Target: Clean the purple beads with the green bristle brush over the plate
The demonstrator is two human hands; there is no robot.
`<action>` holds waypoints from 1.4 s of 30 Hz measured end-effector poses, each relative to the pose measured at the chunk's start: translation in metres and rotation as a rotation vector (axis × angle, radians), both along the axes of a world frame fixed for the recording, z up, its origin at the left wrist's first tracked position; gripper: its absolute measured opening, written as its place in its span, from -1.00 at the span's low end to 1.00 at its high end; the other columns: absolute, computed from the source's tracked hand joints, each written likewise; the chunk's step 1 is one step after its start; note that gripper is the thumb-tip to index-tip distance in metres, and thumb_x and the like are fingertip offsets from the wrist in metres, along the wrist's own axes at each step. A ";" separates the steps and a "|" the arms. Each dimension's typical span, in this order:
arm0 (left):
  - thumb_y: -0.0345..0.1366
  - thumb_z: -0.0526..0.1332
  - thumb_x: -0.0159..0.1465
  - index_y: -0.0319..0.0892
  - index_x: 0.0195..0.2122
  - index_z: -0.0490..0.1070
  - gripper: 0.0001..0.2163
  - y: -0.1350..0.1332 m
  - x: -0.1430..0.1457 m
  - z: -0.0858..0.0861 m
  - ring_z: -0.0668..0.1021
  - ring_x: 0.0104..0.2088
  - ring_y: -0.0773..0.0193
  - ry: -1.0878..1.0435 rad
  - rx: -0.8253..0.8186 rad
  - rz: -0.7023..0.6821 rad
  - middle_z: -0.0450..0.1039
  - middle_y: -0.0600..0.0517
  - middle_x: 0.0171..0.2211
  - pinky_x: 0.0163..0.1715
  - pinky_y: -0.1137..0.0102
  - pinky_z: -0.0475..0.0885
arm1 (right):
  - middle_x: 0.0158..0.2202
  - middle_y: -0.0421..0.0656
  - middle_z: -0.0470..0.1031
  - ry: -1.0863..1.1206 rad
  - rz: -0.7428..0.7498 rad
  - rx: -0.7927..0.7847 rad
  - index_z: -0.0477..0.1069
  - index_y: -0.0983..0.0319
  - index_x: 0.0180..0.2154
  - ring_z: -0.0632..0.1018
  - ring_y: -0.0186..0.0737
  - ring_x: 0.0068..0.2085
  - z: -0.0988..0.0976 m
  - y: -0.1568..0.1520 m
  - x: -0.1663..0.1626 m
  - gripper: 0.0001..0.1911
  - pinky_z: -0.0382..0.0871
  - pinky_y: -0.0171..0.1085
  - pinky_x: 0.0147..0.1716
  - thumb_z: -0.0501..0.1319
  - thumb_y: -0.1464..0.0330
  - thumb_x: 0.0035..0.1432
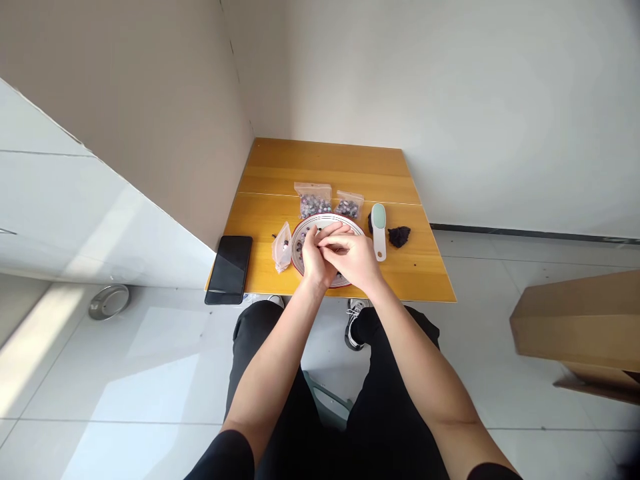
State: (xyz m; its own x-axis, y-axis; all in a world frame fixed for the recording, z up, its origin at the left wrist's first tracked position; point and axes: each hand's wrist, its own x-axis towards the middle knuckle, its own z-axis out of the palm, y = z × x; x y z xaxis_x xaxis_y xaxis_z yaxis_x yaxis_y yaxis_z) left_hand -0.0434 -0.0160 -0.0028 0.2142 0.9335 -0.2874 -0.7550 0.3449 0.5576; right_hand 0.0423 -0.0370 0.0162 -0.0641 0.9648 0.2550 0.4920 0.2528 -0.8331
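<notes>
1. Left hand (320, 259): palm up, thumb and fingers apart.
2. Right hand (354, 259): thumb and fingertips together over left palm; cannot tell whether on anything.
3. Beads (299, 245): on plate (325, 217), near table's (420, 270) front edge.

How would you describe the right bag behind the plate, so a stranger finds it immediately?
On the wooden table, find the white plate with a red edge. Beyond its far rim, the right bag lies beside the left bag; both are see-through, but the right one is clearly smaller.
</notes>
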 end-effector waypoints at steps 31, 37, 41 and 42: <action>0.09 0.01 0.36 -0.42 0.28 0.28 -0.31 -0.006 -0.008 0.010 0.31 0.40 0.00 -0.473 0.089 0.067 0.28 -0.26 0.35 0.35 0.20 0.32 | -0.16 0.06 0.64 -0.570 -0.605 -0.107 0.53 0.23 0.06 0.57 0.03 -0.20 -0.022 0.021 0.085 -0.59 0.37 -0.07 -0.20 0.20 0.31 0.19; 0.11 0.00 0.36 -0.36 0.31 0.24 -0.31 -0.005 -0.005 0.008 0.36 0.37 0.02 -0.491 0.073 0.066 0.35 -0.24 0.31 0.32 0.20 0.35 | -0.17 0.08 0.61 -0.524 -0.543 -0.003 0.50 0.26 0.02 0.56 0.03 -0.20 -0.029 0.021 0.092 -0.60 0.38 -0.05 -0.16 0.14 0.37 0.15; 0.12 0.01 0.35 -0.40 0.33 0.20 -0.28 -0.001 -0.005 0.012 0.37 0.36 0.02 -0.499 0.050 0.080 0.35 -0.28 0.30 0.27 0.24 0.41 | -0.22 0.01 0.60 -0.436 -0.526 0.120 0.52 0.23 0.00 0.55 -0.03 -0.23 -0.025 0.015 0.093 -0.60 0.43 -0.05 -0.14 0.15 0.39 0.14; 0.13 0.01 0.35 -0.40 0.33 0.20 -0.27 0.000 -0.005 0.012 0.37 0.37 0.03 -0.491 0.051 0.084 0.33 -0.28 0.32 0.27 0.25 0.41 | -0.22 -0.01 0.60 -0.400 -0.516 0.160 0.52 0.22 0.01 0.56 -0.05 -0.24 -0.022 0.012 0.092 -0.61 0.44 -0.06 -0.15 0.15 0.38 0.15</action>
